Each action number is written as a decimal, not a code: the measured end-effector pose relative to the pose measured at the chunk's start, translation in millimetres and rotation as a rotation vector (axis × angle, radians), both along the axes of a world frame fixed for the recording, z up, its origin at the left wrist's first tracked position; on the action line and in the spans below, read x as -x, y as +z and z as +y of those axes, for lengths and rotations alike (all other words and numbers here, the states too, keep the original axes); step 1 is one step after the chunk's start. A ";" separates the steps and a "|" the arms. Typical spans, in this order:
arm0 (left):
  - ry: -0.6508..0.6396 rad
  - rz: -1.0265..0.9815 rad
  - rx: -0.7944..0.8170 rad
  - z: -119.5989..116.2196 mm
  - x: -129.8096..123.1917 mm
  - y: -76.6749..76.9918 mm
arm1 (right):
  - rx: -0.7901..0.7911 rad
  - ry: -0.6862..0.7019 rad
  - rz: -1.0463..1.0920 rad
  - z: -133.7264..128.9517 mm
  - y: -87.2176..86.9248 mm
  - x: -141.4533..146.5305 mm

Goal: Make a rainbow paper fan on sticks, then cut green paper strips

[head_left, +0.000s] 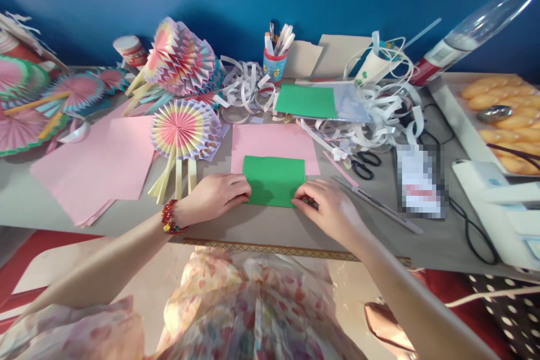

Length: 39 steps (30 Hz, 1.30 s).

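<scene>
A green sheet of paper (274,180) lies at the table's front, overlapping a pink sheet (274,138) behind it. My left hand (223,194) pinches the green sheet's left edge near its lower corner. At the opposite side, my right hand (323,202) has thumb and fingers closed on the lower right corner. Left of the sheet stands a folded-paper fan wheel (181,126) in pink, yellow and lilac with pale yellow strips. A second green piece (306,100) rests farther back on a clear plastic packet.
Black-handled scissors (366,164), a grey craft knife (379,205) and a phone (421,183) lie to the right. Curled white strips (358,132) and a pen cup (275,62) stand behind. Pink sheets (97,163) spread leftward; a tilted bottle (472,28) is back right.
</scene>
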<state>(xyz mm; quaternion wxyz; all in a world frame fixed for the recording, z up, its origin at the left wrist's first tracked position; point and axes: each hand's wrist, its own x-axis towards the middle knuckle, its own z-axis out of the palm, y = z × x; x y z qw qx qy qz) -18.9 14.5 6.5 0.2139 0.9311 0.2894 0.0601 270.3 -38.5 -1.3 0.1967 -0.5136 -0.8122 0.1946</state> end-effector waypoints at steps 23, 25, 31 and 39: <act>-0.038 0.000 -0.031 0.9 2.9 -3.2 | 0.046 0.051 0.103 6.8 2.5 -12.5; -0.040 -0.003 -0.035 1.0 2.8 -3.1 | 0.040 0.054 0.110 6.1 1.1 -12.4; -0.036 -0.014 -0.052 1.3 2.4 -2.6 | 0.028 0.057 0.097 4.9 -0.8 -13.0; -0.040 0.018 -0.065 0.0 2.9 -2.8 | -0.024 0.067 0.075 2.3 -0.5 -12.6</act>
